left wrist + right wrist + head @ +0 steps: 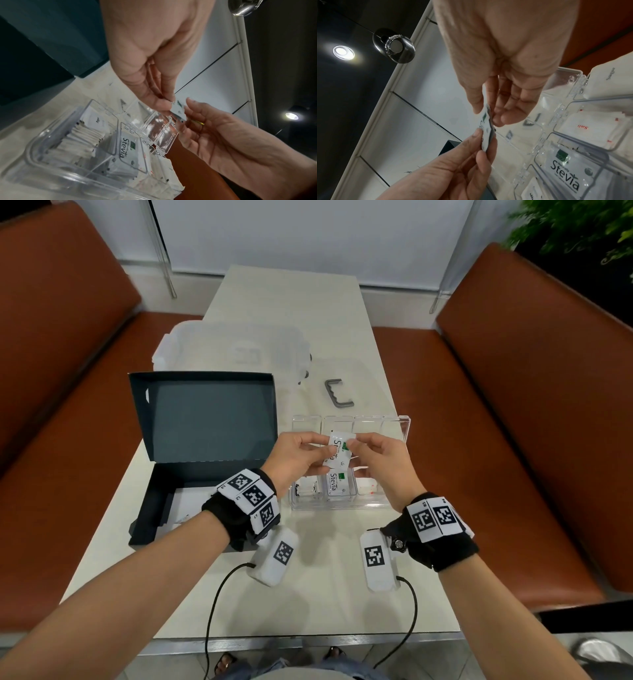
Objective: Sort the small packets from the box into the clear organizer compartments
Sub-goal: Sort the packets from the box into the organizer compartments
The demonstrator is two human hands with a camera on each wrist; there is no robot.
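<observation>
Head view | both hands pinch "Stevia" packet [338,452] | organizer [400,429] packets read "Stevia", "Salt", "Sugar"

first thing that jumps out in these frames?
Both hands meet at centre above the clear organizer: the left hand and the right hand pinch one white Stevia packet between them. Below it, more Stevia packets already stand in the organizer's middle near compartment. To the left, the dark box sits on the table with its lid up.
</observation>
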